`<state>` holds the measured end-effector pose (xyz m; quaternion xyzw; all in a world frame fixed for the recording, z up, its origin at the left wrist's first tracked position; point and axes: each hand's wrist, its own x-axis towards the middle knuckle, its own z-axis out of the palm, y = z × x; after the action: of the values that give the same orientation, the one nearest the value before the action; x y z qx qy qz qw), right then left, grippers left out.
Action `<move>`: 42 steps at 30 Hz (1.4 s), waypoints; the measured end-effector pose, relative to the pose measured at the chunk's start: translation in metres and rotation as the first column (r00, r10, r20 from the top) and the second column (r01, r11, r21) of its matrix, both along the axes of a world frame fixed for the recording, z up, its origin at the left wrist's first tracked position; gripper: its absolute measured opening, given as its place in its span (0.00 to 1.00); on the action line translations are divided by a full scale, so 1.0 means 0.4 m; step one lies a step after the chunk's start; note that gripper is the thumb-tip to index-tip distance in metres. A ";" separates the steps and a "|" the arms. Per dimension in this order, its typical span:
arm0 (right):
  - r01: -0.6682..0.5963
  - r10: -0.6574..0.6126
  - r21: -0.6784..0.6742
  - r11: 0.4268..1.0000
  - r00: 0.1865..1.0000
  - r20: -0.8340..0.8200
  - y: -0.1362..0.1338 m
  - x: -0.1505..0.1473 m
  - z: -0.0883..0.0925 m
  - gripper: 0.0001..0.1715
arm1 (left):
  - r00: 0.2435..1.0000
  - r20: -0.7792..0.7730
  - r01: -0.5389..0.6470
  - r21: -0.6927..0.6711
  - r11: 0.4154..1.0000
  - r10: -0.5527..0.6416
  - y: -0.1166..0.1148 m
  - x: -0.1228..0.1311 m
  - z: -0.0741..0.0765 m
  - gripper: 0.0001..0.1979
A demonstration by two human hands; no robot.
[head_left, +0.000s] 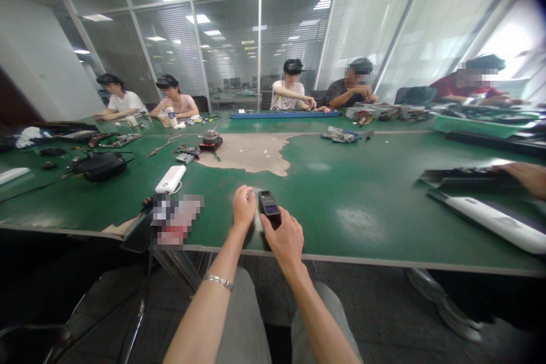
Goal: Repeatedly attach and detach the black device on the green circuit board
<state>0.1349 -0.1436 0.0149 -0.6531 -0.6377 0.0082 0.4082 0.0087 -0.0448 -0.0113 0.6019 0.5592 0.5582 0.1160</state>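
My right hand [285,237] grips a small black device [268,205] with a bluish screen, held upright over the near edge of the green table [350,199]. My left hand [243,205] is curled into a loose fist just left of the device, close to it or touching its side; what its fingers hold, if anything, is hidden. A metal bracelet [218,280] circles my left wrist. Both forearms reach forward from my lap.
A white power bank [170,179] lies left of my hands, with a black pouch [101,166] and cables farther left. A worn bare patch [251,153] marks the table centre. Several people sit along the far edge; another person's hand [526,175] rests by keyboards at right.
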 end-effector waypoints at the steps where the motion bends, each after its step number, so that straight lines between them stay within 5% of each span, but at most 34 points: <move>1: -0.002 0.002 0.001 1.000 1.000 -0.001 0.001 0.000 0.000 0.22 | 1.000 0.001 0.002 0.001 1.000 -0.002 0.000 0.000 0.000 0.13; 15: 0.023 -0.001 0.107 0.994 0.980 -0.199 0.026 0.034 0.061 0.30 | 1.000 -0.015 -0.022 0.009 1.000 0.022 -0.012 -0.002 0.020 0.14; 26: 0.121 -0.122 -0.013 0.993 0.989 -0.084 0.055 0.137 -0.029 0.29 | 0.999 0.038 0.001 -0.002 1.000 -0.001 0.000 0.000 0.007 0.14; 38: 0.154 -0.153 0.029 0.988 0.988 -0.022 0.039 0.127 -0.036 0.26 | 0.999 0.040 0.003 0.001 1.000 -0.003 -0.005 0.000 0.010 0.14; 42: 0.176 -0.176 0.046 0.983 0.984 -0.008 0.037 0.124 -0.036 0.32 | 0.999 0.038 0.001 -0.002 1.000 -0.001 -0.004 0.000 0.009 0.13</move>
<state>0.1847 -0.1288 0.0005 -0.6971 -0.5769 -0.0416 0.4237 0.0089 -0.0465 -0.0077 0.5913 0.5574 0.5687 0.1274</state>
